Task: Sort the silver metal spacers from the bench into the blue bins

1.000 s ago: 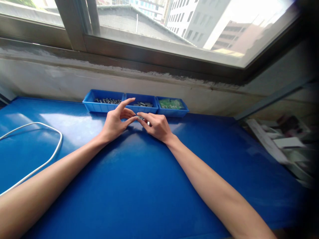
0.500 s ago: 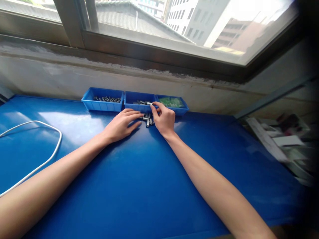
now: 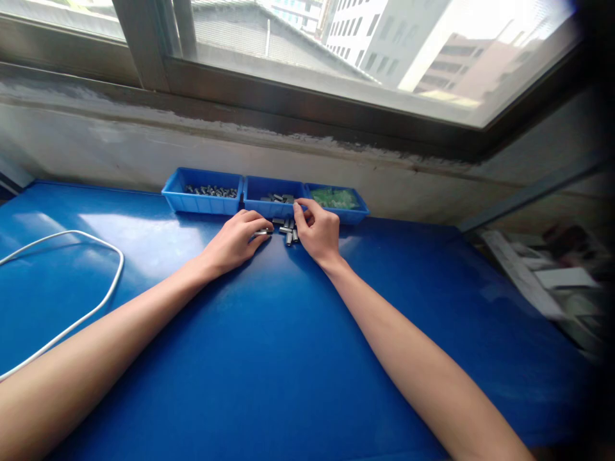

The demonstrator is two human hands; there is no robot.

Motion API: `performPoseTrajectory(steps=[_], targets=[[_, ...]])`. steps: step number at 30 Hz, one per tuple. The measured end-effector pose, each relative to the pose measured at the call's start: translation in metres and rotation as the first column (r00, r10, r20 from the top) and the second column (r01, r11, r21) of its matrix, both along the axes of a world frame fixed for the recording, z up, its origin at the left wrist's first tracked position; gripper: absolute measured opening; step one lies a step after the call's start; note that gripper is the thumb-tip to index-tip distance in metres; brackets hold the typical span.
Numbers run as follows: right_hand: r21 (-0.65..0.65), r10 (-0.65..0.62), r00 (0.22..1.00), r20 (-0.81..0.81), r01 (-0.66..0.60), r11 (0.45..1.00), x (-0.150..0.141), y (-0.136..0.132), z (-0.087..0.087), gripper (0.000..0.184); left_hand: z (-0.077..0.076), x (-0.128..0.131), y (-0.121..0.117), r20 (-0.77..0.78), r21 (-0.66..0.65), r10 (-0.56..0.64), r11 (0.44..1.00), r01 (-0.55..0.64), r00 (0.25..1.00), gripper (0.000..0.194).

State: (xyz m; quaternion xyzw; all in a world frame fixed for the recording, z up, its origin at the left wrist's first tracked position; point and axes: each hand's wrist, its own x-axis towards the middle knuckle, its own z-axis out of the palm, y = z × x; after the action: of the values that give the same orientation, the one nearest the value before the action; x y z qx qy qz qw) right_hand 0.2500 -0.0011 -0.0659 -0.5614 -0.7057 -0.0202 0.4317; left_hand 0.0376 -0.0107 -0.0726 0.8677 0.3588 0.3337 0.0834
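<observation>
My left hand (image 3: 235,238) is closed in a pinch on a small metal cylinder (image 3: 261,232), just above the table in front of the bins. Beside it, a small pile of similar metal cylinders (image 3: 288,235) lies on the table between my hands. My right hand (image 3: 319,229) is at the front rim of the middle blue bin (image 3: 269,209), thumb and fingers pressed together. Whatever is between those fingertips, if anything, is hidden. Several metal cylinders (image 3: 278,198) lie inside that middle bin.
The left blue bin (image 3: 202,203) contains many small metal parts (image 3: 211,191). Green-tinted plastic pieces (image 3: 334,197) fill the right bin. A white cable (image 3: 113,282) curves across the blue table (image 3: 269,358) at left. Papers and clutter (image 3: 567,278) sit at the right edge, blurred.
My left fingers have closed on a metal cylinder from the pile. My right hand stays by the middle bin; the cylinder seen at its fingertips before no longer shows clearly there. The view shifted slightly.
</observation>
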Motion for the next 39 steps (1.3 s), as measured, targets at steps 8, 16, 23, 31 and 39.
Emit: performPoseTrajectory(steps=[8, 16, 23, 31, 39], targets=[[-0.006, 0.014, 1.0, -0.01, -0.015, 1.0, 0.0, 0.0, 0.001, 0.032, -0.002, -0.001, -0.002, 0.084, 0.024, -0.017, 1.0, 0.015, 0.996, 0.02], [0.028, 0.035, 0.999, -0.025, -0.035, 0.999, -0.001, -0.001, 0.001, 0.032, 0.0, 0.0, -0.003, 0.319, 0.111, 0.018, 0.992, -0.057, 0.948, 0.019], [0.043, 0.048, 0.998, -0.026, -0.047, 0.998, -0.001, -0.002, 0.001, 0.03, 0.007, 0.001, -0.003, 0.355, 0.072, 0.02, 0.996, -0.049, 0.935, 0.022], [0.036, 0.058, 0.998, -0.023, -0.057, 0.998, -0.001, -0.001, 0.001, 0.03, 0.009, 0.001, -0.004, 0.413, -0.095, 0.089, 0.994, -0.054, 0.906, 0.025], [0.04, 0.071, 0.997, -0.013, -0.07, 0.997, -0.001, -0.002, 0.001, 0.031, 0.002, 0.001, -0.007, 0.179, 0.06, -0.014, 0.998, 0.003, 0.984, 0.021]])
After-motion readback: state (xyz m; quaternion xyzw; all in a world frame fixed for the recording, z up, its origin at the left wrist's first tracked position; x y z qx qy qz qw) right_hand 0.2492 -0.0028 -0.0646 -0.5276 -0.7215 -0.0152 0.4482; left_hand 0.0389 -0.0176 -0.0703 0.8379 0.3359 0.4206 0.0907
